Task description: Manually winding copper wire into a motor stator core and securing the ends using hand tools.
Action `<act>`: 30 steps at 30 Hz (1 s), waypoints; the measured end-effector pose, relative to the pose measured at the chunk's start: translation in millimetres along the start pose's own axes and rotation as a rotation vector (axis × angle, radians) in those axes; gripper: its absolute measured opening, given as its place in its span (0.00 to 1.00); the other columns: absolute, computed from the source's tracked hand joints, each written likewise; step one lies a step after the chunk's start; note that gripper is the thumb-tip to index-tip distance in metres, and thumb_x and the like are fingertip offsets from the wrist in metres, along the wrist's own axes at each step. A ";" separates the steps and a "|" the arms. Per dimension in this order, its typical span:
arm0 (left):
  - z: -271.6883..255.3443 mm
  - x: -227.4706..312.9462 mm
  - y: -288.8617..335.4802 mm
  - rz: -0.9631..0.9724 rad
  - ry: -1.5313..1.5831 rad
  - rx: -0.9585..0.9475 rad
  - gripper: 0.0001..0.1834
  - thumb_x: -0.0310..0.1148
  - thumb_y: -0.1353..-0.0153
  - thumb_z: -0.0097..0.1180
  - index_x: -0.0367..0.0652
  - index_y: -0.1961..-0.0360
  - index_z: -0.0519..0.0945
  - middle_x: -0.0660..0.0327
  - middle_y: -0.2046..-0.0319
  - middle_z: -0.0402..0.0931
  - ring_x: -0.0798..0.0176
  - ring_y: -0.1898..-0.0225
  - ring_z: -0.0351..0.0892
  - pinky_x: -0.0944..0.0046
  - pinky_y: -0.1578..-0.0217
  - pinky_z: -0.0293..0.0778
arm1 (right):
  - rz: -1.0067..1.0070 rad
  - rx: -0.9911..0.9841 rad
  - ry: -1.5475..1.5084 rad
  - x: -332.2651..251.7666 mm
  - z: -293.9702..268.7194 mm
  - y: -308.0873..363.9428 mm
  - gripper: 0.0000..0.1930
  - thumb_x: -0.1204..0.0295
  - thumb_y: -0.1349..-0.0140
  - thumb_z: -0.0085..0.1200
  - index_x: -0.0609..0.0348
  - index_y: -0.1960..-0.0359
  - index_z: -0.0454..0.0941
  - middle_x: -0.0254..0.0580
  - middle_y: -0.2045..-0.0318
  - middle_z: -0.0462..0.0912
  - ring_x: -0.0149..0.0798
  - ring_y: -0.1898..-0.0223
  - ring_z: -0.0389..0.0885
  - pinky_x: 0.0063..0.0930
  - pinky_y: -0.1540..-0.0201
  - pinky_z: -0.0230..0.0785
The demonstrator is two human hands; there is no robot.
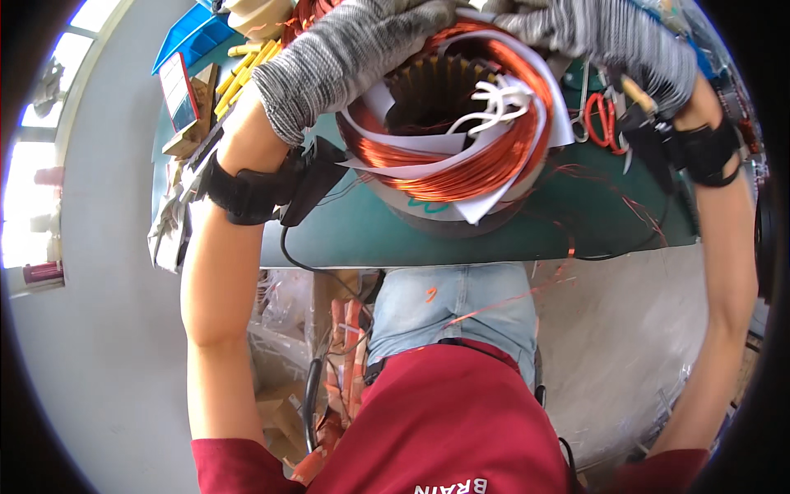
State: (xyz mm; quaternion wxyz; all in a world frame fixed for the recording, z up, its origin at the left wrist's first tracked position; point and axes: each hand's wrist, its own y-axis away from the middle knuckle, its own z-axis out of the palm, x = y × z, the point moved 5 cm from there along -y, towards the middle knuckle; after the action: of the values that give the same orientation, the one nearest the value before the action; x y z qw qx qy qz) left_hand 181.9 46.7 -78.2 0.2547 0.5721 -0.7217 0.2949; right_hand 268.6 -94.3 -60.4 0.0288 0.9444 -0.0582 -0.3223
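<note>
Copper-wound stator (461,177) stood bore-up on the green bench (609,198), its near wall just short of the front edge. Nearest in view I had the dark red shirt (444,420), then the light blue jeans (453,309), which met the bench edge; little spare room there. Pale floor (617,354) showed to the right of the legs; cardboard (284,420) crowded the left. Thin copper strands (569,251) trailed over the edge, one crossing the jeans.

At bench level I noted a narrow strip of green between the left strap unit (255,193) and the stator. From that unit a black cable (285,241) dropped over the front edge. Wider stretch of green to the right, crossed by loose strands. White sheet (479,206) poked out past the windings; white cords (502,103) lay looped over the bore's right side.

Left hand (370,41), grey-gloved, lay over the far-left rim of the windings; right hand (584,37), gloved alike, was at the far-right rim. Fingers were partly cut off by the upper border, so I could not tell whether either was clenched or merely resting.

Farther out, red-handled scissors (605,123) lay right of the stator; yellow tubes (243,78) and a blue bin (189,37) took up the far-left corner.
</note>
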 end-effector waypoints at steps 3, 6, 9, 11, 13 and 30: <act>0.9 -4.1 -0.9 0.351 -0.496 -0.089 0.20 0.27 0.36 0.34 0.40 0.44 0.65 0.57 0.43 0.61 0.61 0.42 0.61 0.66 0.44 0.59 | 0.075 0.253 -0.041 22.1 10.8 10.1 0.14 0.72 0.36 0.42 0.60 0.49 0.70 0.38 0.55 0.75 0.31 0.52 0.73 0.24 0.49 0.65; 11.1 -11.0 -4.2 0.628 -0.519 -0.069 0.23 0.26 0.39 0.33 0.40 0.41 0.61 0.54 0.40 0.59 0.57 0.40 0.60 0.64 0.41 0.58 | 0.175 0.309 -0.814 67.8 -4.4 70.0 0.12 0.70 0.35 0.42 0.61 0.54 0.71 0.36 0.63 0.77 0.24 0.61 0.74 0.19 0.58 0.69; 11.4 -32.8 -3.3 0.461 -0.311 -0.037 0.22 0.24 0.42 0.39 0.36 0.45 0.63 0.49 0.44 0.63 0.49 0.46 0.67 0.62 0.45 0.64 | 0.380 0.981 -0.194 103.0 -3.9 127.0 0.11 0.67 0.38 0.46 0.61 0.61 0.72 0.38 0.73 0.76 0.26 0.72 0.75 0.21 0.71 0.68; 13.4 -21.4 -8.3 0.388 -0.155 0.041 0.25 0.20 0.47 0.45 0.39 0.45 0.65 0.50 0.48 0.67 0.61 0.55 0.76 0.74 0.76 0.80 | 0.449 1.053 0.373 129.5 18.5 159.2 0.09 0.67 0.40 0.48 0.59 0.64 0.72 0.46 0.74 0.76 0.34 0.74 0.78 0.29 0.71 0.69; 6.8 -14.8 -5.2 0.191 -0.106 0.041 0.32 0.20 0.52 0.49 0.41 0.42 0.62 0.52 0.50 0.69 0.64 0.54 0.75 0.73 0.68 0.80 | 0.541 1.059 0.347 122.3 34.2 155.4 0.08 0.68 0.40 0.48 0.59 0.66 0.72 0.48 0.75 0.76 0.40 0.73 0.78 0.33 0.69 0.69; -2.2 -33.9 8.2 0.131 0.229 0.081 0.17 0.37 0.35 0.40 0.41 0.50 0.70 0.57 0.63 0.74 0.65 0.59 0.73 0.67 0.53 0.69 | 0.327 1.133 -0.235 89.5 -59.0 111.7 0.12 0.62 0.37 0.46 0.59 0.61 0.68 0.40 0.72 0.76 0.27 0.78 0.72 0.20 0.76 0.69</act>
State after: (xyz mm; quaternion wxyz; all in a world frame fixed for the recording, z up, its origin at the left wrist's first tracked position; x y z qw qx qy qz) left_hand 181.3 72.7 -101.7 0.2925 0.4962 -0.7112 0.4030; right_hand 364.8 -215.5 -57.7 -0.4366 0.7494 -0.3683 -0.3348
